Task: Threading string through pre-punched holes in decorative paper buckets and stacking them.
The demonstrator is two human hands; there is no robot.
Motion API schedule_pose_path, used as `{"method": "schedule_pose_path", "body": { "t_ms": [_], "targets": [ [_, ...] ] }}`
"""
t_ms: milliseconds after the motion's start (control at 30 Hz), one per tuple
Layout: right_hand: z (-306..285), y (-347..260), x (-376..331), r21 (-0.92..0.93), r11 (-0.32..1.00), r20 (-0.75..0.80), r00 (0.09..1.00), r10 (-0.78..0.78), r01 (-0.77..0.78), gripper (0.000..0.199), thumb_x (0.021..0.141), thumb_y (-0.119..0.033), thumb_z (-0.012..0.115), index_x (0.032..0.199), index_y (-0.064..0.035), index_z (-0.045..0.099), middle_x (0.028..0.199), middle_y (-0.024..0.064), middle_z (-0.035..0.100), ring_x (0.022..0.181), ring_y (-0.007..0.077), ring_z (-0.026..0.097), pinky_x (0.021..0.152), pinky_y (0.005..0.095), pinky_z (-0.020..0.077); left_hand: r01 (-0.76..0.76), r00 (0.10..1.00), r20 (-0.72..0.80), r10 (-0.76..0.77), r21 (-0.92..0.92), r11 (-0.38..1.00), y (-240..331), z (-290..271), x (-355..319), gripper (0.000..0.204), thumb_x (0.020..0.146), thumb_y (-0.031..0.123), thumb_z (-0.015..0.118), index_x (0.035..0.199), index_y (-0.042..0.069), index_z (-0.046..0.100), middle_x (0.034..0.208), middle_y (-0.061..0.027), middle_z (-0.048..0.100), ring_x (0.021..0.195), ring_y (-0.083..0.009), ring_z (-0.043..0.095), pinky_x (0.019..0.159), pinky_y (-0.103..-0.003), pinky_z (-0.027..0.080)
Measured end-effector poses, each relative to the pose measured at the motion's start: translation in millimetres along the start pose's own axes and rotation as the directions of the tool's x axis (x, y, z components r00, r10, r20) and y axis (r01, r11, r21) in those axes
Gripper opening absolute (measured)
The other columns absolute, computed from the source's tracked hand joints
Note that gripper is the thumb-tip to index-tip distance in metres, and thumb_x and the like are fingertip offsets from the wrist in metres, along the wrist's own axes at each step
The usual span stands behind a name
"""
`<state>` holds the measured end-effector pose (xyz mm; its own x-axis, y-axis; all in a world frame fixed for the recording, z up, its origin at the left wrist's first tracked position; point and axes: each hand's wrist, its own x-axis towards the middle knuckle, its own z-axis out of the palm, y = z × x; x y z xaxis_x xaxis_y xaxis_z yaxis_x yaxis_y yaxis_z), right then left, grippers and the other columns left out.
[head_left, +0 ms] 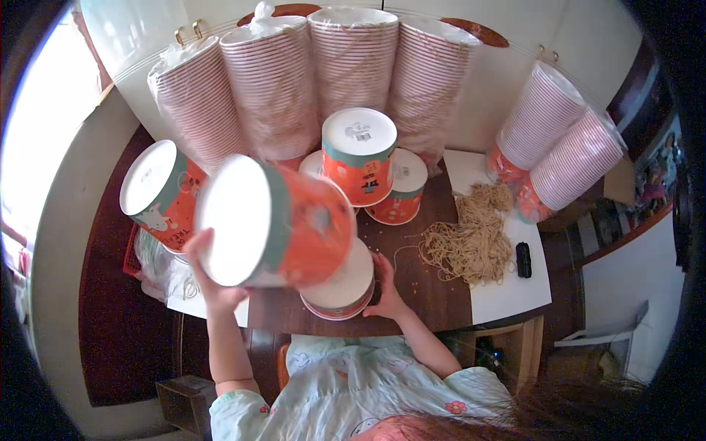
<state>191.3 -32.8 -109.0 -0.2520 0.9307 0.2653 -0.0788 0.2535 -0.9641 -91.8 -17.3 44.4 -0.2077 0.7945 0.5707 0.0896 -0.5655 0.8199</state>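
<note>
My left hand grips a large orange paper bucket with a green band. It is tilted in the air, its white base toward the left, and blurred by motion. Partly hidden below it, another paper bucket stands base up on the table. My right hand is curved around that bucket's right side, fingers toward the far side and thumb near the lower edge. Beyond, an upturned orange bucket sits on top of other upturned ones, such as the bucket at its right.
Another orange bucket stands at the left, near a clear plastic bag. Tall wrapped stacks of paper tubs line the back; further wrapped stacks lean at the right. Beige strings lie beside a small black object on the brown table.
</note>
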Motion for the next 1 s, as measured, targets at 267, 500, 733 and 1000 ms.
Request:
{"method": "schedule_pose_path", "body": {
  "t_ms": [267, 500, 733, 1000],
  "targets": [
    [10, -4, 0, -0.161, 0.987, 0.059, 0.998, 0.027, -0.017, 0.130, 0.040, -0.039, 0.086, 0.134, -0.0077, 0.002, 0.137, 0.0141, 0.020, 0.126, 0.0268, 0.022, 0.103, 0.0416, 0.0207, -0.314, 0.941, 0.088, 0.326, 0.580, 0.751, -13, 32, 17, 0.088, 0.045, 0.021, 0.085, 0.116, 0.007, 0.035, 0.121, -0.0171, 0.033, 0.112, -0.0300, 0.039, 0.092, -0.042, 0.036],
    [11, -9, 1, -0.263, 0.964, 0.020, 0.999, 0.047, -0.040, 0.121, 0.043, -0.030, 0.086, 0.132, -0.0073, 0.007, 0.133, 0.0148, 0.024, 0.124, 0.0268, 0.027, 0.102, 0.0413, 0.0228, -0.012, 0.999, -0.030, 0.042, 0.645, 0.764, -46, 24, 3, 0.083, 0.048, 0.010, 0.082, 0.114, 0.000, 0.033, 0.118, -0.0165, 0.033, 0.108, -0.0273, 0.041, 0.091, -0.038, 0.038],
    [7, -10, 1, -0.313, 0.949, 0.039, 0.999, 0.032, -0.019, 0.119, 0.044, -0.033, 0.085, 0.132, -0.0068, 0.009, 0.132, 0.0149, 0.025, 0.123, 0.0271, 0.028, 0.102, 0.0411, 0.0239, 0.045, 0.992, -0.122, 0.031, 0.571, 0.820, -49, 17, 6, 0.079, 0.049, 0.010, 0.080, 0.113, 0.000, 0.034, 0.107, -0.0141, 0.043, 0.101, -0.0238, 0.045, 0.089, -0.034, 0.037],
    [6, 3, -2, -0.224, 0.971, -0.005, 0.997, 0.083, -0.082, 0.124, 0.037, -0.037, 0.086, 0.133, -0.0047, 0.014, 0.133, 0.0152, 0.024, 0.125, 0.0294, 0.025, 0.104, 0.0405, 0.0225, 0.060, 0.988, -0.153, 0.033, 0.564, 0.823, -55, -1, 12, 0.078, 0.049, 0.012, 0.082, 0.111, 0.000, 0.037, 0.107, -0.0139, 0.043, 0.101, -0.0242, 0.045, 0.088, -0.034, 0.037]
  ]
}}
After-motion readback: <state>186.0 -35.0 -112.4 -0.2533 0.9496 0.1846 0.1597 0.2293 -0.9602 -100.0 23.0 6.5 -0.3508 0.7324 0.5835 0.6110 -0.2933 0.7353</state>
